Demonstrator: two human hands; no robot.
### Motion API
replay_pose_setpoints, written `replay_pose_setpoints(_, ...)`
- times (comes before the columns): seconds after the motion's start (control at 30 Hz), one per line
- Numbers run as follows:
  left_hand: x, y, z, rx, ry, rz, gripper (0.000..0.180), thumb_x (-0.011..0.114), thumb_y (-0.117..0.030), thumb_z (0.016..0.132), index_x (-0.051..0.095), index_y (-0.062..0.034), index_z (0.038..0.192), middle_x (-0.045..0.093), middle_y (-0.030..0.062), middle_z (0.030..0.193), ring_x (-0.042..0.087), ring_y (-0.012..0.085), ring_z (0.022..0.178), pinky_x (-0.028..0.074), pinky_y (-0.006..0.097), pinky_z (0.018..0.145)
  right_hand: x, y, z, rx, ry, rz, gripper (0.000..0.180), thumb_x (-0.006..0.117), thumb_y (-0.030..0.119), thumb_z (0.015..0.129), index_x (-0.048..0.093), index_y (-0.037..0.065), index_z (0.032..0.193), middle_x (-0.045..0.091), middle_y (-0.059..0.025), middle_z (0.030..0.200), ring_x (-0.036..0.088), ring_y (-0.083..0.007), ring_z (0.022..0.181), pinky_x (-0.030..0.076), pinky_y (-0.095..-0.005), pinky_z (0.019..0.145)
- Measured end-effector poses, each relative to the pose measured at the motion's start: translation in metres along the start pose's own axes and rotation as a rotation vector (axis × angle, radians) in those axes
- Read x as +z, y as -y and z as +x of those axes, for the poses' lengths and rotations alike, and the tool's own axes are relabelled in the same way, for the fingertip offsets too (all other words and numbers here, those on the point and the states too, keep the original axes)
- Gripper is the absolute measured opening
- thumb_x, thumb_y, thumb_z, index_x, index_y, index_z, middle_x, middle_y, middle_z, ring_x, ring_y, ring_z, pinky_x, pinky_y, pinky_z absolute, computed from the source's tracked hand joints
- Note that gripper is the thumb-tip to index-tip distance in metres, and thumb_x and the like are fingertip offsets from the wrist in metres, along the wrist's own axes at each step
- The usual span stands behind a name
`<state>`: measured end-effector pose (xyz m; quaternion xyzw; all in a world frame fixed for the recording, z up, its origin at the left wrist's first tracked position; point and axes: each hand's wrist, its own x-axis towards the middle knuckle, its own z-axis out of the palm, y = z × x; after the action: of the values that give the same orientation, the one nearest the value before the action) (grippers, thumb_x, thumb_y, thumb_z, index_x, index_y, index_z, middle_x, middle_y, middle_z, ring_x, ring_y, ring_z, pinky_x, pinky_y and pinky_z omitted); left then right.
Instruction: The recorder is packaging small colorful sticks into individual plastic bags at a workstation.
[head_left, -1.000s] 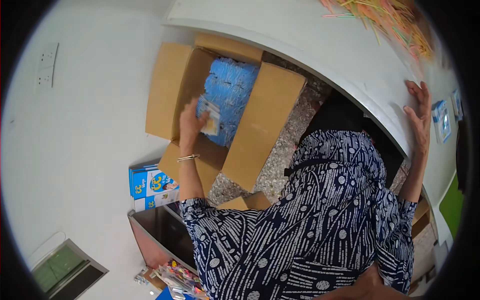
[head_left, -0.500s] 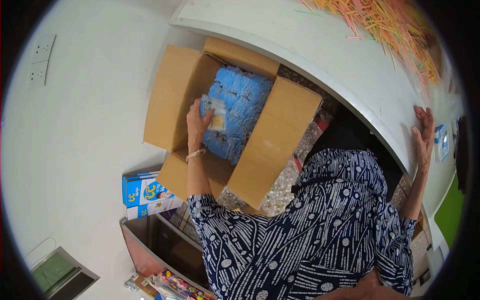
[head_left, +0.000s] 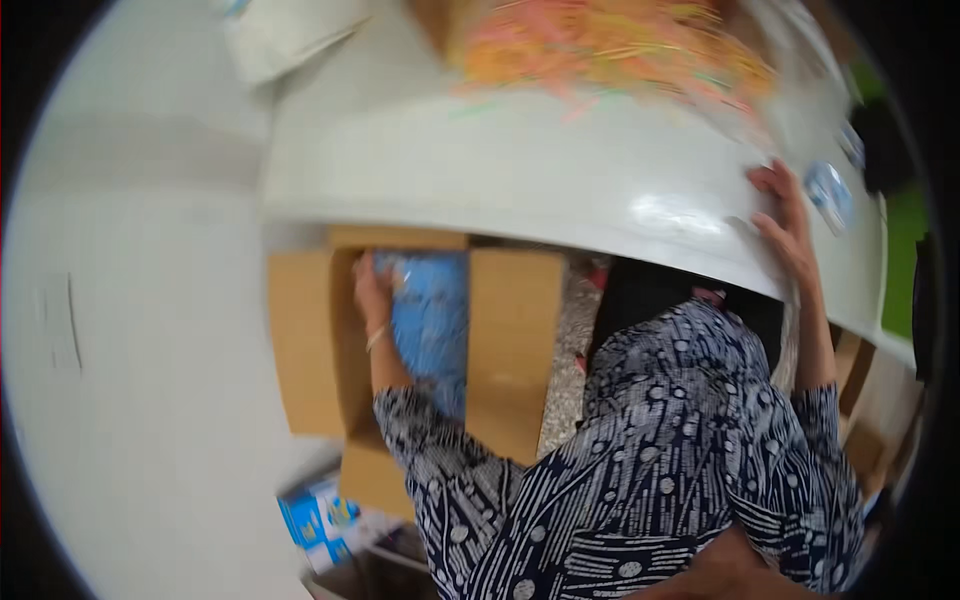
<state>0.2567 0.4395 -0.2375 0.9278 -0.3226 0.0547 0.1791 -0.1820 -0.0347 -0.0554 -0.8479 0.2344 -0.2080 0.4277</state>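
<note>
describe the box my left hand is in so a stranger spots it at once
Start at the big white table. Below its near edge, left of the patterned top, stands a brown cardboard box with your left hand inside. Its spread-open flaps and blue contents set it apart from the blue-and-white printed packaging at lower left.

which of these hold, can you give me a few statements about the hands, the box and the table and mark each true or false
1. The left hand is inside the cardboard box. True.
2. The right hand is in there too. False: it is outside, by the white table.
3. The flaps are folded shut. False: they stand open.
4. Blue contents lie in the cardboard box. True.
5. The thin coloured sticks are in the cardboard box. False: they are heaped on the white table.
</note>
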Motion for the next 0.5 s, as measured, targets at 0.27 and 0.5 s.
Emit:
replay_pose_setpoints(0.27,0.0,-0.016,-0.013,0.113,-0.075,0.347,0.055,0.05,-0.03,0.088,0.037,-0.0042,0.136,0.043,0.0212,0.133,0.047,0.0351,0.114,0.04,0.044,0.092,-0.008,0.008,-0.014,-0.059,-0.135,-0.19,0.072,0.071,0.019,0.077,0.033,0.006,0.136,0.057,-0.0106,0.114,0.052,-0.0235,0.109,0.037,-0.0374,0.098)
replay_pose_setpoints(0.5,0.025,-0.022,-0.015,0.041,0.05,0.994,0.064,0.046,-0.032,0.09,0.022,-0.0079,0.144,0.03,0.017,0.144,0.039,0.0334,0.123,0.036,0.046,0.093,-0.083,-0.005,-0.056,0.083,-0.795,-0.554,0.041,0.068,0.021,0.081,0.054,0.003,0.116,0.055,-0.012,0.114,0.051,-0.0274,0.105,0.039,-0.038,0.095)
